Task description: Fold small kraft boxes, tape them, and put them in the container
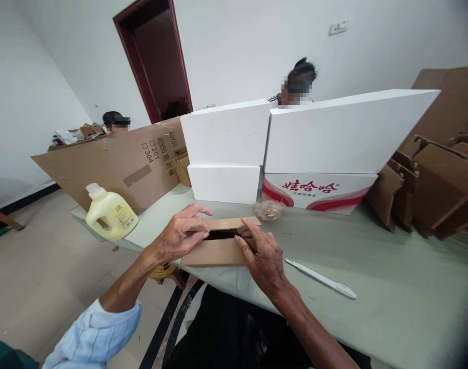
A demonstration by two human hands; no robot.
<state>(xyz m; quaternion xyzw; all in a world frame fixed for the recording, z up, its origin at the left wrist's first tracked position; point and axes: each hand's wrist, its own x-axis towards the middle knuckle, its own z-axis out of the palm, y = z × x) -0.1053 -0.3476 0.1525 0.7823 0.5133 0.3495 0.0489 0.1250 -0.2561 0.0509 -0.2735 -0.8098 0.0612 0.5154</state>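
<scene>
A small brown cardboard box [214, 254] lies at the table's near edge, a dark slot showing between its front panel and its raised back flap. My left hand [182, 230] is at the box's left end, thumb and fingers closed around the corner by the slot. At the right end, my right hand [264, 251] grips the box, its thumb on the front panel and its fingers over the end flap. A white-handled scalpel [322, 279] lies on the table to the right of my right hand.
Behind the box stand white cartons [226, 138] and a red-and-white printed carton [322, 192]. A clump of clear tape [269, 209] sits before them. A yellow jug [110, 212] is at left, near a large cardboard sheet [141, 164]. Folded cardboard [441, 179] stands right. Two people are behind.
</scene>
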